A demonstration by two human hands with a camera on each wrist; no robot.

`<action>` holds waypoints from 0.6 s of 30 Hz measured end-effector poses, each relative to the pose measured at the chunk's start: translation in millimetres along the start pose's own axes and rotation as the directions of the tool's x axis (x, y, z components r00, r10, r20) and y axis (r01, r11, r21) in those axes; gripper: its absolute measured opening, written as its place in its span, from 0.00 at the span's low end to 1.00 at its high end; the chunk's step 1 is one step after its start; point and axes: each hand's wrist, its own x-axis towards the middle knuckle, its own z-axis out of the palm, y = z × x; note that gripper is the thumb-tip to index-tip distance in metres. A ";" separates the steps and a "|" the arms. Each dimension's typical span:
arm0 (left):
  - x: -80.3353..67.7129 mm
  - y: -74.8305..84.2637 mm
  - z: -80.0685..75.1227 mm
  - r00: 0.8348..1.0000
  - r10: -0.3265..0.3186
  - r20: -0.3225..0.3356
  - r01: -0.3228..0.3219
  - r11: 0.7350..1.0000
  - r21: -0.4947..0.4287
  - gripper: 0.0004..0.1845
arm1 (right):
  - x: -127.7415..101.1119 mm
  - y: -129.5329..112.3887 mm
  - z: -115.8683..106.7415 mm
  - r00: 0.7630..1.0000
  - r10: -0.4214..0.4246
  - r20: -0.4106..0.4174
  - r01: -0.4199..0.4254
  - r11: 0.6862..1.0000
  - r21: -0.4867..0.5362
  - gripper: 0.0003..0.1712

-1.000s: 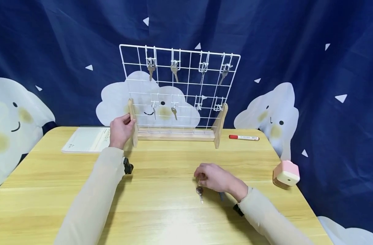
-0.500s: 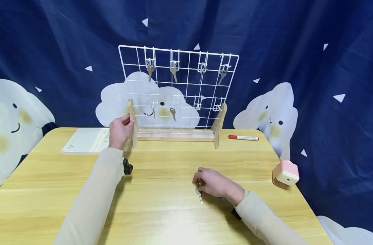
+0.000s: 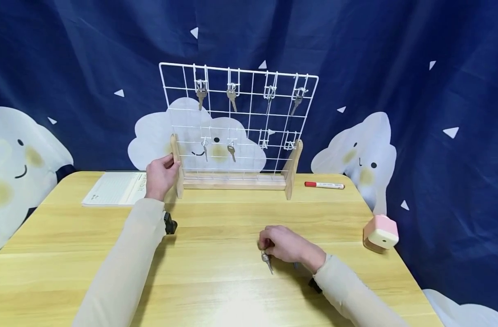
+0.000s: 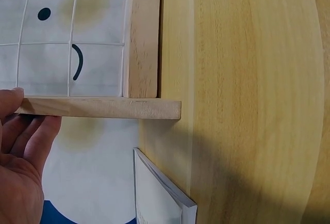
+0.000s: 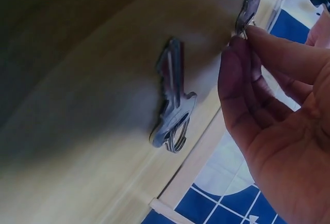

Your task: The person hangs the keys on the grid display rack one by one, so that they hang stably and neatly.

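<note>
My left hand (image 3: 160,175) grips the left wooden post (image 3: 176,165) of a white wire grid rack (image 3: 232,181) at the table's back; the left wrist view shows my fingers (image 4: 20,152) round that post (image 4: 98,108). Near the table's middle, my right hand (image 3: 264,245) pinches the head of a small metal key (image 3: 267,262), whose blade points down at the tabletop. In the right wrist view my fingertips (image 5: 242,64) hold this key (image 5: 248,4), and a second key (image 5: 172,97) on a ring lies flat on the wood beside them.
Several keys hang on the rack's hooks; two lower right hooks (image 3: 290,140) are bare. A notebook (image 3: 114,187) lies left of the rack, a red marker (image 3: 324,185) to its right, and a pink box (image 3: 381,232) near the right edge.
My right hand has drawn slightly nearer to me with the key pinched in it, and the key's blade now slants more to the right. My left hand stays on the post.
</note>
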 end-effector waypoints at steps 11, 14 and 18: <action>0.6 1.2 0.6 1.000 -0.001 0.027 0.001 1.000 -0.007 0.23 | -7.6 0.2 -7.6 0.999 0.037 -0.007 -0.035 0.991 0.127 0.08; 0.9 1.1 0.0 1.000 -0.003 0.027 0.004 1.000 -0.010 0.23 | -8.1 -0.9 -7.9 0.998 0.029 -0.050 -0.021 0.988 0.153 0.08; 0.6 1.4 -0.8 0.999 -0.015 0.035 0.015 1.000 -0.003 0.24 | -9.0 -3.0 -9.7 0.993 0.026 -0.113 -0.002 0.978 0.210 0.07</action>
